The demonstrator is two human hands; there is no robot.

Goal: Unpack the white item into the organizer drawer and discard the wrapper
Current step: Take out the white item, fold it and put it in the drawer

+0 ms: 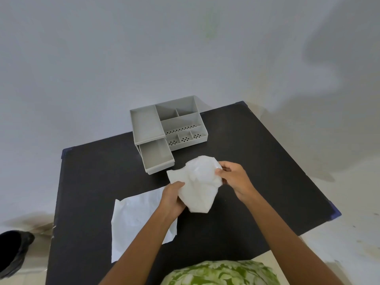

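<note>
Unwrapping step in hand. Both hands hold the white bundle (198,183) above the black bench (257,161), just in front of the grey organizer's open drawer (156,156), which looks empty. Left hand (173,197) cups it from below, fingers curled under; right hand (232,176) pinches the crinkled wrap at its right edge. 1 flat white sheet (135,221) lies on the bench. Next, likely: peel wrap clear, free the item, reach forward to the drawer.

The organizer (168,128) at twelve o'clock looks like matt grey plastic. The table (257,161) is matt black. The wrapper (197,182) looks crinkled, faintly glossy.
</note>
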